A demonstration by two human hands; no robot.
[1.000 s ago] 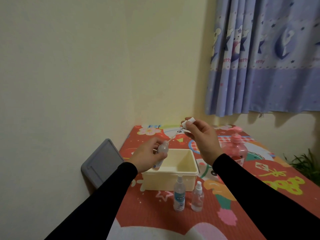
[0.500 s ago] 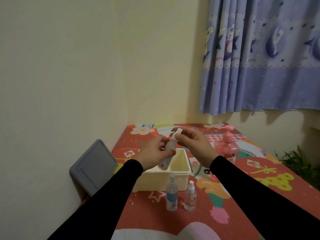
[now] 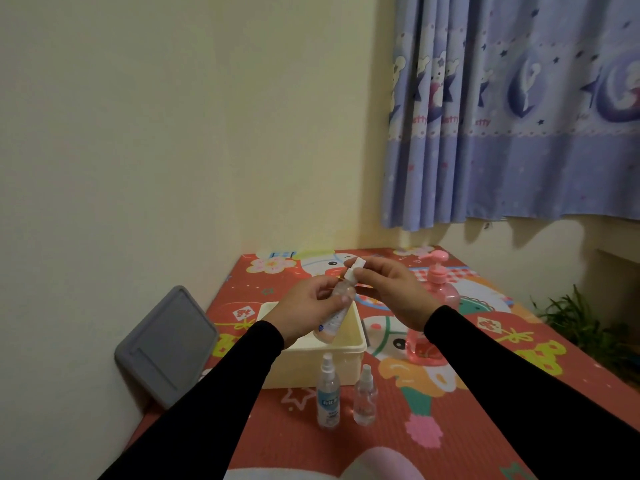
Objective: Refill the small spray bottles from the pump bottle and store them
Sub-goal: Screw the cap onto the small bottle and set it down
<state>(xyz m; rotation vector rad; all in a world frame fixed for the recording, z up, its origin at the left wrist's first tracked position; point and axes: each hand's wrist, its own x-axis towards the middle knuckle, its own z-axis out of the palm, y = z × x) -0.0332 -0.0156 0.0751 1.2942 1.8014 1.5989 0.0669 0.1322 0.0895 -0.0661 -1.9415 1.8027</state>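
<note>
While the left hand (image 3: 308, 306) wraps around a small spray bottle (image 3: 337, 311) and holds it tilted above the cream storage box (image 3: 349, 351), the right hand (image 3: 388, 289) pinches the white spray cap (image 3: 355, 270) at the bottle's neck, fingers closed on it. The step in hand looks like fitting the cap onto this bottle, though whether it is being screwed on or taken off cannot be told from here. Two more spray bottles stand upright on the patterned surface (image 3: 485, 393) just in front of the box: a taller labelled bottle (image 3: 328, 396) and a shorter clear bottle (image 3: 364, 398) beside it. The pink pump bottle (image 3: 438, 296) stands to the right, partly behind the right wrist. If the cap is going on, the next move calls for keeping the neck and cap aligned, twisting until snug, then lowering the bottle into the box below.
</note>
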